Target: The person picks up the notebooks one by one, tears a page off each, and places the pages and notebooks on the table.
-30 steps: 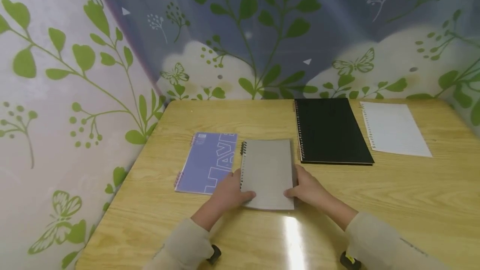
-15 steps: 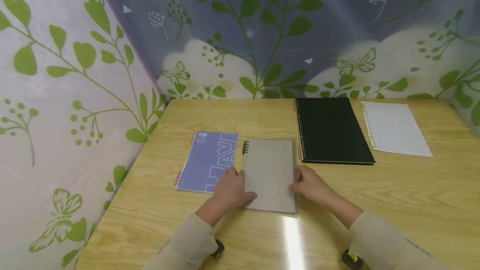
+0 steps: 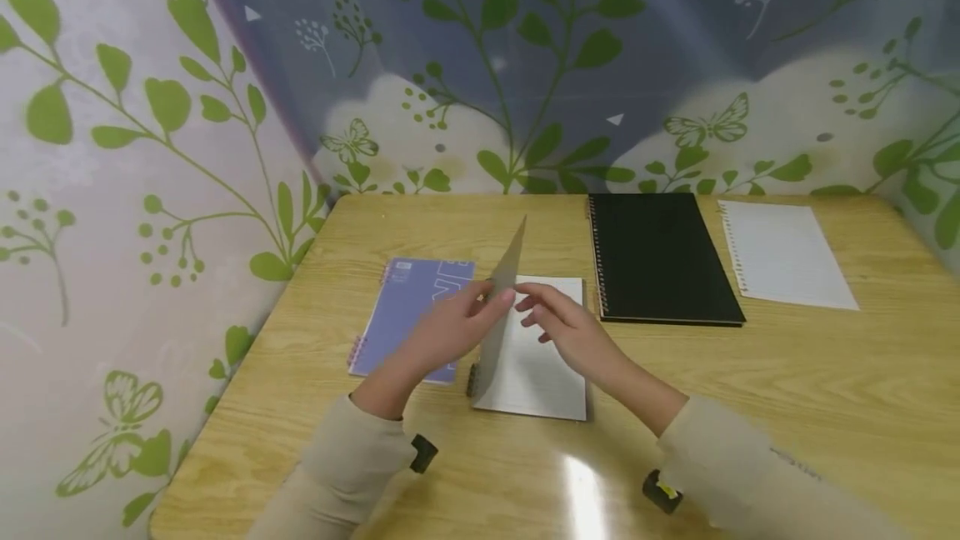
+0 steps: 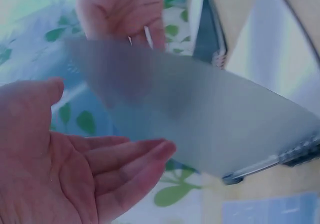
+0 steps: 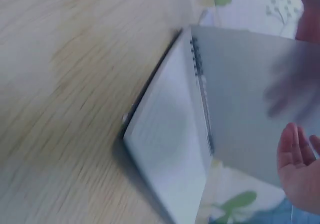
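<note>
A spiral notebook [image 3: 551,361] lies on the table with its white page uncovered. Its grey translucent cover [image 3: 512,258] stands raised on the binding at the left edge. My left hand [image 3: 446,327] is at the cover's left side, fingers extended in the left wrist view. Contact with the sheet cannot be told. On the opposite side is my right hand [image 3: 573,332], fingers loosely bent, its fingertips close to the cover. Through the sheet [image 5: 235,99] in the right wrist view, a hand shows blurred.
A purple notebook [image 3: 405,307] with outlined letters lies to the left, partly behind my left hand. Farther back on the right are a black spiral notebook [image 3: 663,261] and a white punched sheet [image 3: 787,252]. Patterned walls border the wooden table [image 3: 787,373].
The notebook's cover has swung up from lying flat to upright, baring the white page. Both hands have moved from the notebook's lower side edges up to the raised cover.
</note>
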Available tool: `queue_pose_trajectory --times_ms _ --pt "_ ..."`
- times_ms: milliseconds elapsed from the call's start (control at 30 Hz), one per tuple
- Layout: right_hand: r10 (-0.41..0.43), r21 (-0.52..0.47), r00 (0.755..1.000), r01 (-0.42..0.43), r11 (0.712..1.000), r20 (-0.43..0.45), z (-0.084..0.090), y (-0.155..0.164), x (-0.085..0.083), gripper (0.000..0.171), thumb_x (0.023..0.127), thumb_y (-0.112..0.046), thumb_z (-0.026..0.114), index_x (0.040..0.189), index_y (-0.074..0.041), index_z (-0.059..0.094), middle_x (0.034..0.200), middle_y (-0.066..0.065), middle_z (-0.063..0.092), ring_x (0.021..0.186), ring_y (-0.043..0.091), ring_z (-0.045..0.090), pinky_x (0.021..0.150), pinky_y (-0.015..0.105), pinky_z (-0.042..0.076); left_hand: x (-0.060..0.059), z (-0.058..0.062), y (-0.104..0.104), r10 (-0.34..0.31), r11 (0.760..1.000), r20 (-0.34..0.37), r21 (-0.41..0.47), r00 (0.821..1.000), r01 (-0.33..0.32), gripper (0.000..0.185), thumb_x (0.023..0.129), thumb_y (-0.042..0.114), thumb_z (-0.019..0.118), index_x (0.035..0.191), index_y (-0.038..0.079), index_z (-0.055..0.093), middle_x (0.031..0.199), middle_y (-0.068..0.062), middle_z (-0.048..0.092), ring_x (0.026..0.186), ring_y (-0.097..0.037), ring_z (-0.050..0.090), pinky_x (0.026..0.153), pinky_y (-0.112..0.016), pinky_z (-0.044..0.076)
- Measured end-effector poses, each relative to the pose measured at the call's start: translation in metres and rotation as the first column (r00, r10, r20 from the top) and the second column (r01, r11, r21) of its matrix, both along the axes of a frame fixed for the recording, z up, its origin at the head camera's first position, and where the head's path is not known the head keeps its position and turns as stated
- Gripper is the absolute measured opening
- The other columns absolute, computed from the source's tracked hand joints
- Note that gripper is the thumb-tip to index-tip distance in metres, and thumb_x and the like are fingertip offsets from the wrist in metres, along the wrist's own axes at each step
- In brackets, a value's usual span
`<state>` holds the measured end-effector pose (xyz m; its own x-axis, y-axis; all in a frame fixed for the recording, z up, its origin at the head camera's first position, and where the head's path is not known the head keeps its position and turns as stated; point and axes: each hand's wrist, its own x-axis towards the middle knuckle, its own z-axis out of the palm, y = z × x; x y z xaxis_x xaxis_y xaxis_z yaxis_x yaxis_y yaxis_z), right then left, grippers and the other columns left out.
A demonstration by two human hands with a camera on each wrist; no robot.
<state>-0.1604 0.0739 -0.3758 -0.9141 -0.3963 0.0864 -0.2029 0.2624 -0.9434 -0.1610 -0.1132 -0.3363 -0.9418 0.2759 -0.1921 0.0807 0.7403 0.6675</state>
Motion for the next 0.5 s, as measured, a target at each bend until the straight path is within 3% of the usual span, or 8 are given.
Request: queue_pose_trajectory --times_ms 167,333,400,433,467,500 --pt "0.077 -0.013 0.996 -0.077 0.997 -0.046 -0.005 -0.025 0.002 0.041 0.098 -0.009 0.039 0.139 -0.01 0.04 0.133 0.013 0.048 0.116 0.029 0.051 0.087 0.036 0.048 0.002 0.009 -0.011 0.013 1.0 0.011 0.022 1.0 -0.013 0.062 0.091 0.053 0.045 0.138 0.012 0.041 0.125 -0.012 0.059 0.115 -0.027 0.056 0.09 -0.044 0.048" --pt "0.062 -0.051 0.994 -0.067 0.996 -0.092 -0.014 -0.036 -0.004 0.044 0.094 0.002 0.04 0.136 -0.007 0.043 0.13 0.016 0.051 0.116 0.032 0.051 0.09 0.041 0.047 0.003 0.008 -0.019 0.057 0.997 0.001 0.057 0.998 -0.057 0.052 0.093 0.031 0.05 0.139 0.009 0.04 0.128 -0.015 0.056 0.117 -0.029 0.055 0.09 -0.044 0.048" --pt "0.003 0.058 0.987 0.006 0.998 -0.162 -0.02 -0.033 -0.012 0.04 0.093 -0.001 0.044 0.132 -0.006 0.048 0.126 0.016 0.054 0.116 0.032 0.051 0.094 0.046 0.044 0.004 0.008 -0.024 0.064 0.994 -0.013 0.086 0.998 -0.063 0.051 0.092 0.023 0.049 0.139 0.006 0.039 0.128 -0.018 0.056 0.116 -0.031 0.055 0.09 -0.043 0.049" --pt "-0.034 0.157 0.977 0.068 0.985 -0.211 -0.024 -0.03 -0.018 0.038 0.092 -0.004 0.046 0.13 -0.007 0.05 0.125 0.015 0.055 0.116 0.033 0.051 0.097 0.048 0.041 0.004 0.009 -0.028 0.062 0.993 -0.015 0.1 0.998 -0.061 0.052 0.091 0.018 0.047 0.139 0.003 0.037 0.128 -0.02 0.055 0.117 -0.033 0.054 0.091 -0.043 0.049" --pt "-0.066 0.268 0.965 0.136 0.954 -0.255 -0.029 -0.026 -0.024 0.037 0.092 -0.009 0.049 0.129 -0.007 0.051 0.125 0.015 0.056 0.118 0.033 0.049 0.099 0.05 0.038 0.005 0.009 -0.033 0.065 0.993 -0.022 0.096 0.998 -0.062 0.052 0.09 0.016 0.047 0.139 0.003 0.037 0.126 -0.02 0.056 0.116 -0.033 0.054 0.091 -0.043 0.048" --pt "-0.085 0.385 0.953 0.197 0.901 -0.29 -0.034 -0.02 -0.03 0.037 0.092 -0.016 0.051 0.129 -0.008 0.051 0.127 0.014 0.054 0.121 0.033 0.045 0.102 0.051 0.033 0.005 0.009 -0.039 0.068 0.994 -0.031 0.088 0.997 -0.065 0.053 0.089 0.014 0.046 0.139 0.002 0.037 0.125 -0.02 0.057 0.116 -0.033 0.054 0.09 -0.043 0.049"
